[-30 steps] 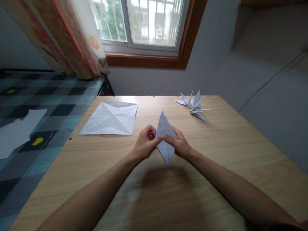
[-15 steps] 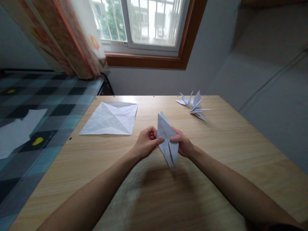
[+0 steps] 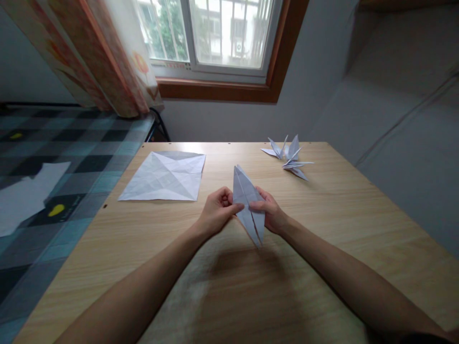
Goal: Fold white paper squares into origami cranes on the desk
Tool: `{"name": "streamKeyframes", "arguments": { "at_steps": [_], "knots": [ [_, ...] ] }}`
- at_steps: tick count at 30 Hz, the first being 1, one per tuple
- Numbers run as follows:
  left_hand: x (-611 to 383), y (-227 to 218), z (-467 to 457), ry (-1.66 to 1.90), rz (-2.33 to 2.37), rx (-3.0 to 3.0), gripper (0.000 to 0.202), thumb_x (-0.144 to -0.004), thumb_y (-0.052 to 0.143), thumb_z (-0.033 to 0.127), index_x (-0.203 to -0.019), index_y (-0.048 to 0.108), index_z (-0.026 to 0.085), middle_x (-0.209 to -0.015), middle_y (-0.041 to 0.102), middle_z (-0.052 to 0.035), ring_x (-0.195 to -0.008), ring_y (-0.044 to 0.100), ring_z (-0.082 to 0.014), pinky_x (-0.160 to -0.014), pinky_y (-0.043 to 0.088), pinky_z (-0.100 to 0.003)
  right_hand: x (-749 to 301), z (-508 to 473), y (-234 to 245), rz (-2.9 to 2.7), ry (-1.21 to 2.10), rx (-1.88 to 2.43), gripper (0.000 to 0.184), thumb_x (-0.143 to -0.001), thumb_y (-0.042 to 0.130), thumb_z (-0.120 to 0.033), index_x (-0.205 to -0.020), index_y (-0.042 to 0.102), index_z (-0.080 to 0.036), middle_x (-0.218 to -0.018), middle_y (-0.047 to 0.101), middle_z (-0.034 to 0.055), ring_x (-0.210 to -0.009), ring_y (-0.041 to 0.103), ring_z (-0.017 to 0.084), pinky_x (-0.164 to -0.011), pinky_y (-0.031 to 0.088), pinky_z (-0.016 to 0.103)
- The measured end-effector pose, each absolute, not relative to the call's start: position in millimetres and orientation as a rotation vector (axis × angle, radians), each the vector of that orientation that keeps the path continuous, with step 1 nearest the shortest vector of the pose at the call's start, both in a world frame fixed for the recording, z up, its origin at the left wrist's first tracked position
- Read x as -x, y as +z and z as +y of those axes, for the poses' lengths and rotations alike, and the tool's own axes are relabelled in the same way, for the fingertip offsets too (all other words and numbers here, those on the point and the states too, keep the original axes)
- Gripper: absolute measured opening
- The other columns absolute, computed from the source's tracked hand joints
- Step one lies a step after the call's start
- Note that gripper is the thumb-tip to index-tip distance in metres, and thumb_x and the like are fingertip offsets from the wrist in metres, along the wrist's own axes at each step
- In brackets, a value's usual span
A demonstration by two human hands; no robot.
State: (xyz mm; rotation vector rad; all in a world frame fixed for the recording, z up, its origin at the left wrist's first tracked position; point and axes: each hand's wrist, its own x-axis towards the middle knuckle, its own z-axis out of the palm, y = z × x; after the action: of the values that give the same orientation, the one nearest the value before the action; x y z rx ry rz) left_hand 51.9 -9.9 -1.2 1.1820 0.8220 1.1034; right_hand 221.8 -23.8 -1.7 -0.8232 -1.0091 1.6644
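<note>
Both hands hold a long, diamond-shaped folded white paper (image 3: 248, 203) upright above the wooden table (image 3: 322, 239), its points aimed up and down. My left hand (image 3: 217, 212) pinches its left edge with curled fingers. On the other side, my right hand (image 3: 270, 212) pinches the right edge, thumb on the front face. The lower half of the paper shows a slit between two flaps.
A creased, unfolded white square sheet (image 3: 163, 177) lies flat at the table's far left. Two finished paper cranes (image 3: 289, 157) sit at the far right. A bed with a checked cover (image 3: 43, 157) and loose papers stands to the left, under a window.
The folded paper has been turned, so a face with a slit between two lower flaps now shows. Both hands stayed in about the same place.
</note>
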Motion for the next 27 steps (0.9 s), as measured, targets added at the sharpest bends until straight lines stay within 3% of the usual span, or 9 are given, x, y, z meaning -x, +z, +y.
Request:
{"name": "streamKeyframes", "arguments": {
  "at_steps": [11, 16, 20, 27],
  "knots": [
    [-52.4, 3.5, -12.0, 1.107, 0.812, -1.195, 0.045, -0.058, 0.087, 0.030, -0.064, 0.045, 0.018, -0.058, 0.053, 0.0062, -0.053, 0.047, -0.0068, -0.050, 0.037, -0.019, -222.0, -24.2, 1.2, -1.000, 1.686, 0.813, 0.041, -0.058, 0.081, -0.031, -0.092, 0.059, -0.021, -0.078, 0.066, -0.0016, -0.066, 0.060, 0.016, -0.063, 0.048, 0.027],
    [-52.1, 3.2, -10.7, 1.160, 0.846, -1.187, 0.045, -0.058, 0.087, 0.029, -0.064, 0.044, 0.018, -0.057, 0.054, 0.0061, -0.053, 0.049, -0.0069, -0.052, 0.038, -0.019, -220.4, -20.2, -4.5, -0.942, 1.509, 0.856, 0.043, -0.058, 0.086, -0.033, -0.081, 0.052, -0.021, -0.072, 0.065, -0.0044, -0.059, 0.058, 0.012, -0.060, 0.049, 0.025],
    [-52.6, 1.7, -8.8, 1.206, 0.873, -1.163, 0.042, -0.058, 0.085, 0.027, -0.066, 0.046, 0.018, -0.058, 0.056, 0.0059, -0.054, 0.051, -0.0071, -0.054, 0.040, -0.018, -219.6, -15.1, -10.7, -0.934, 1.377, 0.879, 0.050, -0.057, 0.088, -0.033, -0.085, 0.048, -0.023, -0.072, 0.068, -0.0056, -0.059, 0.061, 0.013, -0.060, 0.051, 0.027],
    [-52.9, -5.0, -3.5, 1.356, 0.964, -1.153, 0.034, -0.063, 0.079, 0.023, -0.074, 0.047, 0.019, -0.060, 0.053, 0.0077, -0.054, 0.052, -0.0069, -0.054, 0.040, -0.017, -221.7, -10.0, -17.2, -0.983, 1.153, 0.971, 0.037, -0.063, 0.083, -0.033, -0.078, 0.051, -0.022, -0.061, 0.060, -0.0068, -0.050, 0.053, 0.010, -0.049, 0.042, 0.022]
  ]
}}
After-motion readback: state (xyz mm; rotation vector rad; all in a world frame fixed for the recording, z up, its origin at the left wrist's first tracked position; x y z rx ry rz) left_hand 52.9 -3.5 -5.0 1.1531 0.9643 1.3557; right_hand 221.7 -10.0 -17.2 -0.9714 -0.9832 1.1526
